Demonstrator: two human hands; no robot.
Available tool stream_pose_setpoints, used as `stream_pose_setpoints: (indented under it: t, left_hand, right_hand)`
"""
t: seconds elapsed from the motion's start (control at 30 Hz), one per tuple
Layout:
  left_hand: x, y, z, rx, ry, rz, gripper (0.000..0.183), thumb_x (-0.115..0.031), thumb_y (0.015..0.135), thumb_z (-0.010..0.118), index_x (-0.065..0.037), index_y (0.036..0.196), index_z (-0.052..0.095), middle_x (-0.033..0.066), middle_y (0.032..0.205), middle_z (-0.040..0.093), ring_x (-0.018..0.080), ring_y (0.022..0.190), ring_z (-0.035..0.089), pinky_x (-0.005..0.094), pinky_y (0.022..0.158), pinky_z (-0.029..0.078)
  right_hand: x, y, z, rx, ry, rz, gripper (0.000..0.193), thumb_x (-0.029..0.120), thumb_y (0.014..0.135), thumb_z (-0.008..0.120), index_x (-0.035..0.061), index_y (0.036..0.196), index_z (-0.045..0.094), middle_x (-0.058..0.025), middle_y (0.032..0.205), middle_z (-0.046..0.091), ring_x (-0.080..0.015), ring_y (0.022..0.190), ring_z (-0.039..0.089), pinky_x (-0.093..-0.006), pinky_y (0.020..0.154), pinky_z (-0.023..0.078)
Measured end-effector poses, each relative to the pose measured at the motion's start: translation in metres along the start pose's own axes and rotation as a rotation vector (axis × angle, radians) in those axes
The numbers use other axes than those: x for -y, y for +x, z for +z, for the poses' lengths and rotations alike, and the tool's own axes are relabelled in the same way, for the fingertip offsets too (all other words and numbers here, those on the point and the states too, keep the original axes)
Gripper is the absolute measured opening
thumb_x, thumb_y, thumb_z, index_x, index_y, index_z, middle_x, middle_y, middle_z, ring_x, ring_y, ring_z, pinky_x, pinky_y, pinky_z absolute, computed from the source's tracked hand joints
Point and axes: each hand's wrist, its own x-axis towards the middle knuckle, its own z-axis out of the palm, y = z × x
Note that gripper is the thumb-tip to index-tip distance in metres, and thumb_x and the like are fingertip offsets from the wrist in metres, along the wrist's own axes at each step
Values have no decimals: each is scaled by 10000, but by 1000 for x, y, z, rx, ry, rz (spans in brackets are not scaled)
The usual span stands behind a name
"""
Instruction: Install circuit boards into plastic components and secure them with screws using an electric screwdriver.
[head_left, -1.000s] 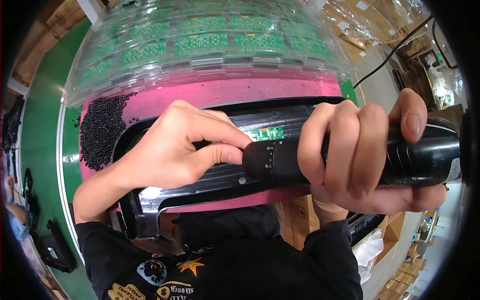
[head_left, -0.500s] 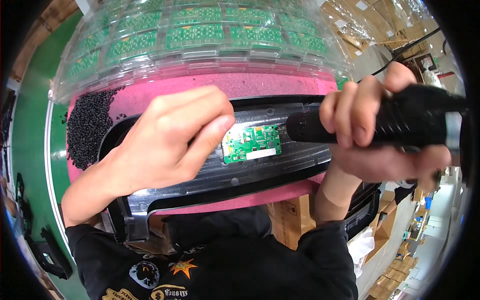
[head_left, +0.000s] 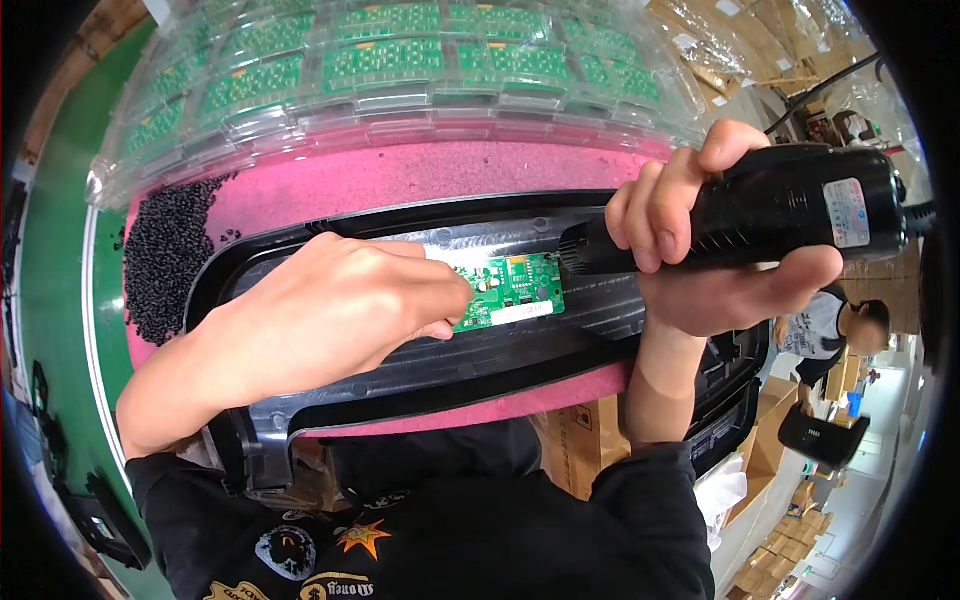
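1. Inside blk shell point(head_left: 520, 350), grn PCB point(head_left: 515, 288) is lying.
2. L hand point(head_left: 350, 300) is covering PCB's left end; can't tell if pinching.
3. R hand point(head_left: 672, 215), apart from L, is gripping blk power tool point(head_left: 785, 205).

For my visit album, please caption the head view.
Left hand at a green circuit board inside a black housing, right hand gripping a black corded tool.

Electronics assembly workshop
Clear plastic trays point(head_left: 415, 101) of green circuit boards point(head_left: 382, 57) fill the far side of a pink work surface point(head_left: 350, 180) near heaped small black pieces point(head_left: 165, 260); a corded power tool point(head_left: 785, 205) is being held, cardboard boxes point(head_left: 783, 552) stand stacked, and a co-worker point(head_left: 815, 325) holds a black casing point(head_left: 825, 440).
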Motion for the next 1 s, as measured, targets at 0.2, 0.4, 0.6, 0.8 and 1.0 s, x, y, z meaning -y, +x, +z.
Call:
stream_pose_setpoints:
  t: [0.2, 0.4, 0.6, 0.8, 1.0]
  left_hand:
    - [1, -2, -2, 37, -57, -93, 171, -73, 792, 698, -14, 953, 691, 98, 943, 726, 270, 786, 704, 361, 648, 570]
    - [-2, 0, -8, 107, -27, -129, 209, -49, 810, 678, -19, 1015, 698, 115, 907, 721, 275, 774, 703, 366, 620, 555]
    - [3, -4, 2, -96, -163, -8, 182, -6, 802, 686, 12, 980, 651, 121, 852, 700, 286, 742, 690, 358, 629, 539]
    - [2, 2, 0, -307, -297, 65, 143, -7, 815, 698, 21, 925, 611, 118, 820, 655, 288, 717, 659, 344, 615, 526]
    - [0, -1, -3, -299, -251, 11, 154, -14, 804, 710, 20, 912, 605, 125, 828, 653, 308, 714, 650, 369, 610, 512]
  right_hand:
    - [-1, -1, 15, -138, -93, 103, 912, 895, 721, 453, 51, 1068, 467, 24, 544, 451, -78, 411, 397, -243, 430, 365]
    - [-6, 1, 21, -202, -210, 140, 941, 910, 709, 431, 38, 1059, 492, 38, 524, 417, -71, 399, 367, -233, 412, 338]
    - [18, 1, 30, -8, 93, -32, 790, 777, 767, 571, 69, 1109, 482, 35, 613, 495, -80, 458, 436, -258, 482, 387]
    - [45, 14, 53, 178, 55, -183, 527, 482, 749, 628, 76, 1037, 454, 25, 604, 535, -85, 420, 495, -233, 423, 431]
    - [34, 9, 58, 113, 57, -163, 540, 492, 729, 609, 71, 1034, 465, 15, 581, 540, -79, 399, 481, -233, 398, 419]
